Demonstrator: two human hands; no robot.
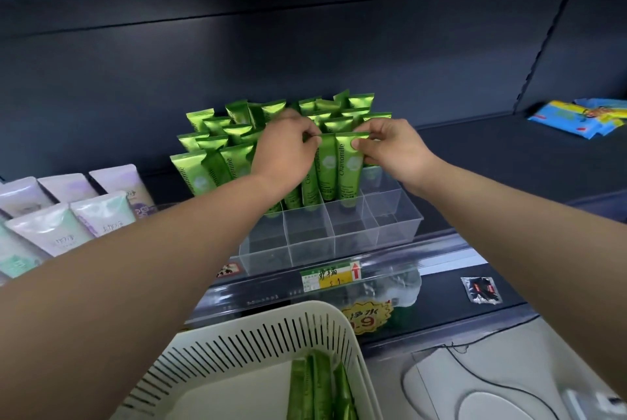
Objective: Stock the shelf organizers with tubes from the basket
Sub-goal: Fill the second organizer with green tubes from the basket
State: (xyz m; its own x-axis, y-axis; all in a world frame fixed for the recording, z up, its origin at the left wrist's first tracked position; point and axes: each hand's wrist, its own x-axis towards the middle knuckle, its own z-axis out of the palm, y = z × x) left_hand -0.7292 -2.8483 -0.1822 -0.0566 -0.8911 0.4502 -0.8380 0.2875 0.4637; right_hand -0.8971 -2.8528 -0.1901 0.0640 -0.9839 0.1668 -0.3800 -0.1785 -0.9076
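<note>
I see both hands reaching over the shelf [492,148] to the clear organizer [339,236], which stands at the front edge, above a yellow and green price label [330,277]. The right hand [393,148] has a narrow grip: thumb and curled fingers pinch the flat upper seam of a green Chamomile tube [349,170], at its right corner. This tube stands upright, cap down, in a compartment of the row just behind the front row. The left hand [288,148] has also curled fingers, and its fingertips pinch the top seam of the neighbouring tube [326,168], which stands in the compartment just to the left, touching the first one. How much of the left thumb is on the seam I cannot tell, because the back of the hand covers it. Behind and to the left of the hands, the rear rows of tubes [237,121] stand closely packed. The white slotted basket [237,348] is below, near my view, and some green tubes [319,389] lie in it side by side. On the left part of the shelf, pastel tubes [68,216] lean in rows, and far to the right blue packets [583,117] lie flat.
</note>
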